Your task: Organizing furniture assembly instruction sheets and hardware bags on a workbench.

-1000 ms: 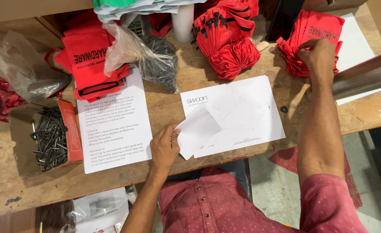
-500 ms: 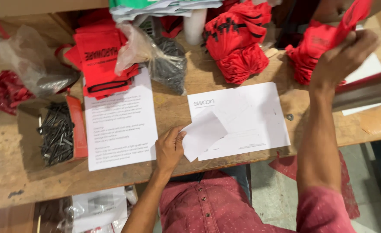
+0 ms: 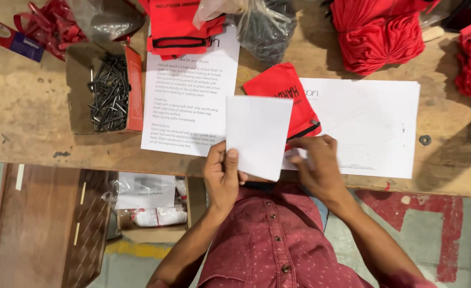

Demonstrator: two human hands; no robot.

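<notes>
Nearest the person, at the front edge of the workbench (image 3: 43,122), the left hand (image 3: 222,178) was closed on the lower left corner of a folded white sheet (image 3: 259,136), thumb on top, holding it lifted and slightly tilted over the bench. The right hand (image 3: 315,165) was just beside it, fingers curled down onto the lower edge of a red fabric pouch (image 3: 286,101); whether it pinched the pouch or only pressed on it could not be told.

The pouch lay partly under the folded sheet and on the left end of a stack of white papers (image 3: 368,128), its black zipper edge toward the right hand. A pull on the pouch could likely have dragged the top papers with it, toward the front edge, where they already reached close to the drop.

The folded sheet was held by one corner only, so it might have sprung open or slipped if the grip loosened.

Left of this, a printed instruction sheet (image 3: 184,106) lay flat, and beyond it an open cardboard box of dark nails (image 3: 107,93) sat near the left end. A sweeping sleeve could have tipped nails out onto the papers.

At the far edge, a clear bag of dark hardware (image 3: 264,26) and heaps of red pouches (image 3: 379,32) crowded the bench, leaving little room; the bag looked able to slump forward onto the sheets.
</notes>
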